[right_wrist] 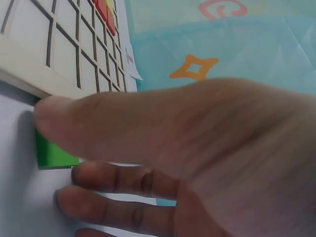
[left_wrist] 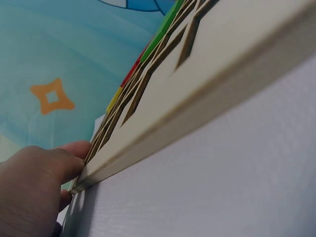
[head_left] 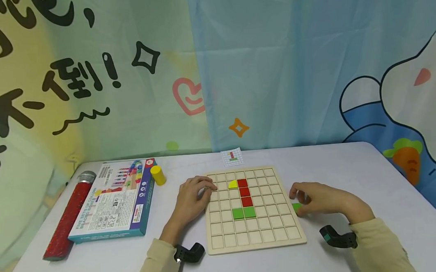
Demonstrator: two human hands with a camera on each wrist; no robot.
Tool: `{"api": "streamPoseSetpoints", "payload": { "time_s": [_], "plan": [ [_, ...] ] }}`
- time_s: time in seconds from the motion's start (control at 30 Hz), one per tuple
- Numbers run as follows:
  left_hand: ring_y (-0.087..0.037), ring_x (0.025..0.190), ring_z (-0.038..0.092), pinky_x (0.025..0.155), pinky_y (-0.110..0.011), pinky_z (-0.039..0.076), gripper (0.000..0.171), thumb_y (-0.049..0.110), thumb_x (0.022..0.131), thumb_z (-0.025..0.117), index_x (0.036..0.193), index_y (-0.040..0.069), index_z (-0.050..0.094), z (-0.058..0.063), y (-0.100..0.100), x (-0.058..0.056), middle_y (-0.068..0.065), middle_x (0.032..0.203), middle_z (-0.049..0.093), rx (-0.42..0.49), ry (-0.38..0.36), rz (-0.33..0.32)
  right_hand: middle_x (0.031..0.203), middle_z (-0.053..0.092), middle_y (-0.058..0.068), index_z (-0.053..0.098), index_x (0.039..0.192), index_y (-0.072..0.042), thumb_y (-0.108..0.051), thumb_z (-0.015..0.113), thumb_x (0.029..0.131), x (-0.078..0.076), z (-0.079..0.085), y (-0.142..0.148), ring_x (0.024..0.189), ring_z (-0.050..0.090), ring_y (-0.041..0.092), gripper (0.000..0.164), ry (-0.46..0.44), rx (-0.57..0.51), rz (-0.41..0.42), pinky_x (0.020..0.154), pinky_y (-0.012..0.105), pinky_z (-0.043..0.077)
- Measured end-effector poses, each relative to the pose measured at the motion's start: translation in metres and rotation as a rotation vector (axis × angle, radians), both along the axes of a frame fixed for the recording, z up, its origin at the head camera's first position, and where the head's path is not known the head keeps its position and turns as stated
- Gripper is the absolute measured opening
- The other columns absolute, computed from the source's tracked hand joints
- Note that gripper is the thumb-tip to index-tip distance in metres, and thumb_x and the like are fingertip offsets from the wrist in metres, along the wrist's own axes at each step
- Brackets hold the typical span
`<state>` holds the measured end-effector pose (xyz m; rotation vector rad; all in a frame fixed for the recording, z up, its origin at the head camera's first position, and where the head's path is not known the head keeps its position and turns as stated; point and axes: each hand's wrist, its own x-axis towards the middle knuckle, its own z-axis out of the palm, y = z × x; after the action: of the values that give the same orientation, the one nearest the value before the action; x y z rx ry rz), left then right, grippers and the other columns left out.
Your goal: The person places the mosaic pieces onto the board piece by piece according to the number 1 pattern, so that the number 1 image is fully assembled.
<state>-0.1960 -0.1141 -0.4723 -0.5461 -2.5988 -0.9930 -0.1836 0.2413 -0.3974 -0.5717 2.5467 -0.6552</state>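
A square wooden grid board (head_left: 219, 239) lies on the white table. In its grid sit a yellow piece (head_left: 233, 184), a column of red squares (head_left: 244, 191) and two green squares (head_left: 238, 213). My left hand (head_left: 192, 198) holds the board's left edge near the far corner, and in the left wrist view its fingers (left_wrist: 75, 149) bend over that edge. Beside the right edge, my right hand (head_left: 323, 198) has a green block (right_wrist: 55, 153) at its thumb and curled fingers. The thumb covers part of the block in the right wrist view.
Behind the board lies a small pattern card (head_left: 232, 157) with coloured squares. To the left are a flat printed box (head_left: 112, 203), a yellow cylinder (head_left: 158, 175) and a red tube (head_left: 68, 222) with a silvery end. A printed curtain (head_left: 251, 68) hangs behind the table.
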Motion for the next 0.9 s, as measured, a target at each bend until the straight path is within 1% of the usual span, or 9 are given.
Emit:
{"api": "streamPoseSetpoints", "payload": {
  "time_s": [0.17, 0.37, 0.57, 0.67, 0.8, 0.9],
  "plan": [
    [-0.024, 0.112, 0.055, 0.097, -0.048, 0.035, 0.017, 0.010, 0.088, 0.061, 0.094, 0.023, 0.071, 0.000, 0.000, 0.000, 0.003, 0.112, 0.065, -0.002, -0.002, 0.000, 0.082, 0.052, 0.003, 0.055, 0.099, -0.011, -0.019, 0.077, 0.074, 0.002, -0.001, 0.000, 0.073, 0.046, 0.016, 0.034, -0.034, -0.029, -0.013, 0.061, 0.029, 0.038],
    [-0.024, 0.112, 0.055, 0.097, -0.047, 0.036, 0.016, 0.011, 0.088, 0.062, 0.094, 0.022, 0.071, 0.000, -0.001, -0.002, 0.004, 0.112, 0.065, -0.009, 0.010, -0.003, 0.077, 0.052, 0.001, 0.054, 0.093, -0.011, -0.022, 0.073, 0.079, 0.000, -0.004, 0.002, 0.069, 0.046, 0.013, 0.026, -0.020, -0.031, -0.009, 0.059, 0.026, 0.037],
    [-0.024, 0.112, 0.055, 0.097, -0.048, 0.035, 0.016, 0.011, 0.089, 0.061, 0.094, 0.022, 0.072, 0.000, -0.001, -0.002, 0.004, 0.113, 0.065, -0.006, -0.001, -0.003, 0.075, 0.049, 0.000, 0.053, 0.092, -0.010, -0.021, 0.076, 0.076, -0.003, -0.005, 0.003, 0.069, 0.046, 0.013, 0.030, -0.027, -0.042, -0.024, 0.059, 0.025, 0.036],
    [-0.024, 0.112, 0.055, 0.097, -0.048, 0.035, 0.016, 0.011, 0.088, 0.061, 0.094, 0.022, 0.072, 0.000, -0.002, -0.001, 0.003, 0.113, 0.065, -0.001, -0.001, -0.006, 0.074, 0.049, 0.000, 0.053, 0.092, -0.009, -0.021, 0.075, 0.077, -0.005, -0.006, 0.004, 0.067, 0.046, 0.013, 0.029, 0.016, -0.021, -0.059, 0.057, 0.025, 0.037],
    [-0.024, 0.112, 0.055, 0.096, -0.048, 0.036, 0.016, 0.010, 0.088, 0.061, 0.094, 0.022, 0.072, -0.001, -0.002, -0.001, 0.003, 0.113, 0.065, 0.003, 0.001, -0.006, 0.072, 0.050, -0.001, 0.053, 0.092, -0.007, -0.023, 0.073, 0.080, -0.008, -0.010, 0.009, 0.063, 0.046, 0.011, 0.028, 0.096, -0.003, -0.113, 0.054, 0.024, 0.037],
    [-0.024, 0.112, 0.055, 0.096, -0.048, 0.036, 0.017, 0.011, 0.088, 0.061, 0.094, 0.022, 0.072, -0.002, -0.001, -0.001, 0.003, 0.113, 0.065, 0.000, -0.002, -0.005, 0.071, 0.050, -0.002, 0.054, 0.091, -0.007, -0.023, 0.072, 0.080, -0.009, -0.013, 0.013, 0.061, 0.045, 0.009, 0.026, 0.137, -0.014, -0.126, 0.053, 0.023, 0.036]
  ]
}}
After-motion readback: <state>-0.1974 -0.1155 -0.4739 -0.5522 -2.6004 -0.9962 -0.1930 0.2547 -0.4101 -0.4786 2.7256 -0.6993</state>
